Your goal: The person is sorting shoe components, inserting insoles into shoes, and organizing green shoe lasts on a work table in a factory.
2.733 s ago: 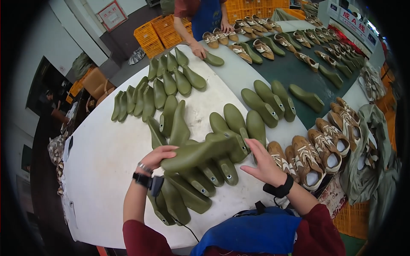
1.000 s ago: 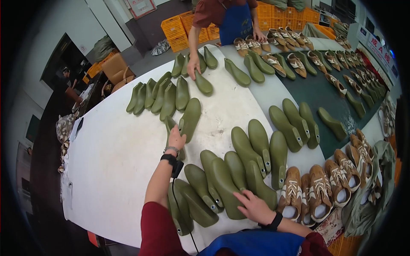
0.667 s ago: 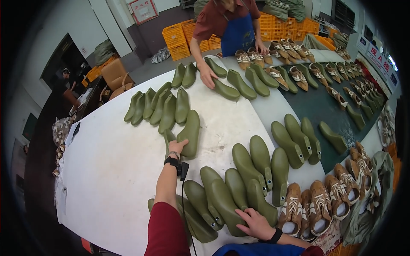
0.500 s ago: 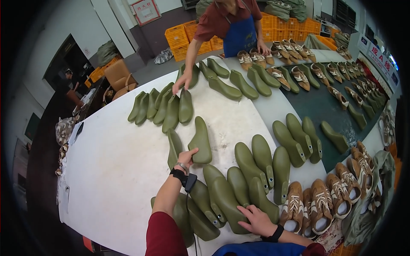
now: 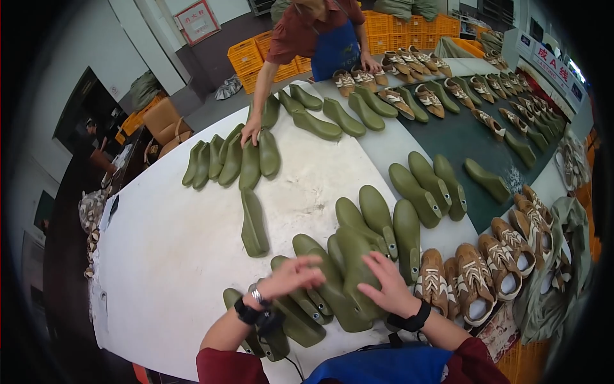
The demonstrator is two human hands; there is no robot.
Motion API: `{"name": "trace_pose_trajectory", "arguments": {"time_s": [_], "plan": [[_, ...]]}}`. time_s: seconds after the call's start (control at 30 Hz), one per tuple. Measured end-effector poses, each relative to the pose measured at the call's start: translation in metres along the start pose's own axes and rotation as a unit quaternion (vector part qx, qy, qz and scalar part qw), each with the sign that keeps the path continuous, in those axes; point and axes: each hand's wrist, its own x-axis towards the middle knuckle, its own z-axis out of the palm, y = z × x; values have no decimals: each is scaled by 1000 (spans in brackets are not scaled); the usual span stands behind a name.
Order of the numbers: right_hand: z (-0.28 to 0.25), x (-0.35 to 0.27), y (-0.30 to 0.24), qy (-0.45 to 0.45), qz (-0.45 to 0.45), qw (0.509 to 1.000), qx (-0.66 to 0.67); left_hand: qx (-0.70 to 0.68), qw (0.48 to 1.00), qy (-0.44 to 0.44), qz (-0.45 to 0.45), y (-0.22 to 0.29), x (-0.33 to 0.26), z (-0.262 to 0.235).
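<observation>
Rows of olive-green shoe lasts cover the near part of the white table. My left hand is above several of these lasts, fingers stretched to the right and slightly blurred, holding nothing. At the right, my right hand grips the side of a green shoe last, which is tilted up among the others; part of the grip is hidden. Just left of it lies another last. A single last lies farther off at mid-table.
Brown-and-white sneakers stand at the near right. Across the table, a co-worker's hand touches a row of lasts. More lasts and shoes line a dark green surface. Yellow crates are stacked behind.
The last that my left hand held at mid-table is gone from there. My left hand has come back right and opened; my right hand has risen, now with a tilted last.
</observation>
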Motion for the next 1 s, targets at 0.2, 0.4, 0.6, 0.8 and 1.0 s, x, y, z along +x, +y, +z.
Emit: {"name": "trace_pose_trajectory", "arguments": {"time_s": [0.2, 0.4, 0.6, 0.8, 1.0], "plan": [[20, -28, 4, -69, -60, 974, -207, 415, 768, 482, 76, -101, 100, -174], [-7, -53, 5, -142, -66, 971, -183, 68, 864, 487, -111, -152, 121, -236], [-45, -100, -2, -89, 19, 990, -111, -54, 927, 312, -202, -90, 98, -177], [-70, -143, -16, -2, 33, 994, -109, -374, 907, 195, 4, -86, 6, -120], [-96, -196, -39, 66, 53, 991, -107, -72, 925, 329, 176, -66, -63, 49]]}}
